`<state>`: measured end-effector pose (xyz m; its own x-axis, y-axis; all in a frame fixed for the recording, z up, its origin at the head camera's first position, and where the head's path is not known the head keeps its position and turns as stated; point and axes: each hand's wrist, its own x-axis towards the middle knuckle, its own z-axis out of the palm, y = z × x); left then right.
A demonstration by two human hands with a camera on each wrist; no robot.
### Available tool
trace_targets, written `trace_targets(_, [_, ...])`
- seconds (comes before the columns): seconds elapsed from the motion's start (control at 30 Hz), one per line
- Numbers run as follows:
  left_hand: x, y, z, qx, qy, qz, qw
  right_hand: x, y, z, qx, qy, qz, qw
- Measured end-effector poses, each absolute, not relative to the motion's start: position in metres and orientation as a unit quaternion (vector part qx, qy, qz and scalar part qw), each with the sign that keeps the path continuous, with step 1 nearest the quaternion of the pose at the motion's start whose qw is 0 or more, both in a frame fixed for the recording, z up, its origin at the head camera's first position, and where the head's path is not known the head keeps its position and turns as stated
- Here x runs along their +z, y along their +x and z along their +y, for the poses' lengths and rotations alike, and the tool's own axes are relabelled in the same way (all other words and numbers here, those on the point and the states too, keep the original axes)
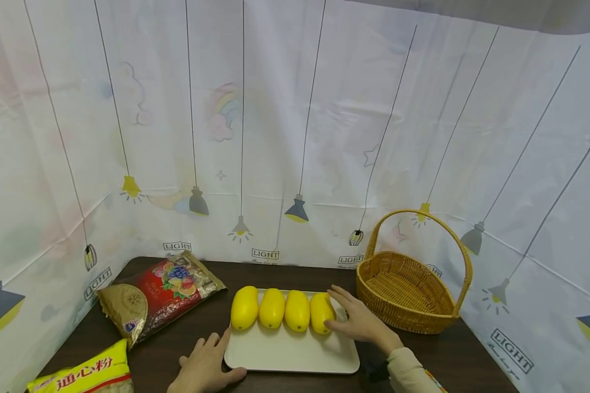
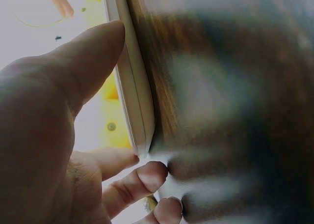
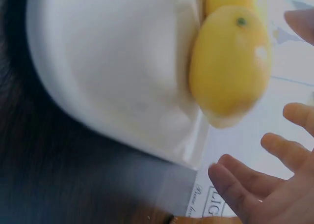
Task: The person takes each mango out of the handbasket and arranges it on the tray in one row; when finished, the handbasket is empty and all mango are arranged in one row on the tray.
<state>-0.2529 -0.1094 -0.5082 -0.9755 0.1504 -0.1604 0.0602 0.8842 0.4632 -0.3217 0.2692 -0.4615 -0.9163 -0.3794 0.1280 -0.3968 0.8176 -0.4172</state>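
Several yellow oval fruits, their exact kind unclear, lie side by side in a row along the far side of a white rectangular tray (image 1: 291, 353). My right hand (image 1: 363, 321) is spread beside the rightmost yellow fruit (image 1: 320, 312); in the right wrist view a gap shows between its fingers (image 3: 289, 153) and that fruit (image 3: 230, 67). At the tray's near left corner rests my left hand (image 1: 204, 363). Its thumb (image 2: 98, 54) touches the tray's edge (image 2: 135, 98) in the left wrist view, and the other fingers are loosely bent by the dark tabletop.
A wicker basket (image 1: 408, 322) with a tall handle stands to the right behind the tray. On the left lie a red and gold bag (image 1: 164, 297) and a yellow bag (image 1: 86, 376). A printed white curtain (image 1: 275, 136) hangs behind the table.
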Motion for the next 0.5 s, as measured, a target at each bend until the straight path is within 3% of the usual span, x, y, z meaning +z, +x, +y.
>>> trace_targets(0.5, [-0.506,-0.255,-0.109,0.234,0.062,0.968,0.069,-0.444,-0.289,0.299,0.227,0.119,-0.965,0.052])
